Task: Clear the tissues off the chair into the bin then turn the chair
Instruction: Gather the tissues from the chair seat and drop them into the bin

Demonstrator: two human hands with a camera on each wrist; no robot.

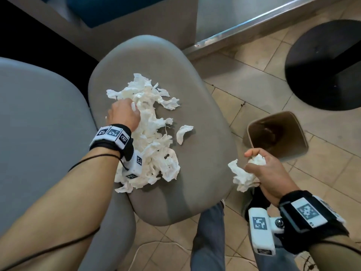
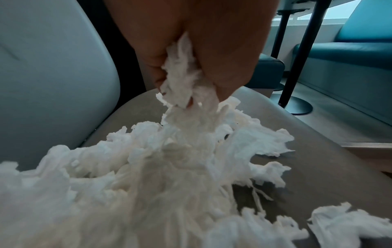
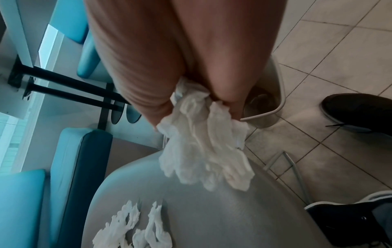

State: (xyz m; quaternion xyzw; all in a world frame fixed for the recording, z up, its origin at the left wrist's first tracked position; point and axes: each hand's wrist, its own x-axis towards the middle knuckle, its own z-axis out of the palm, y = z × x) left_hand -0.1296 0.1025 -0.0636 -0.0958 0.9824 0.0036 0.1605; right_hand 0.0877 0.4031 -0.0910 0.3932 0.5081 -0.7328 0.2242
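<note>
Gripping a tissue wad (image 1: pixel 246 176), right hand (image 1: pixel 262 169) hangs off chair (image 1: pixel 195 133) edge near bin (image 1: pixel 277 133), w/ left hand (image 1: pixel 124 112) knuckles-up, fingers bunching the torn tissues (image 1: pixel 154 145) mid-seat.

Café-like seating area: teal booth benches (image 3: pixel 70 159), pedestal table (image 1: pixel 324 65).

Dim, even indoor light; blurred wrist views, wide-angle edge distortion.

Bare forearms; black wrist straps (image 1: pixel 304 218) carrying white coded tags; seemingly grey trousers (image 1: pixel 209 241).
</note>
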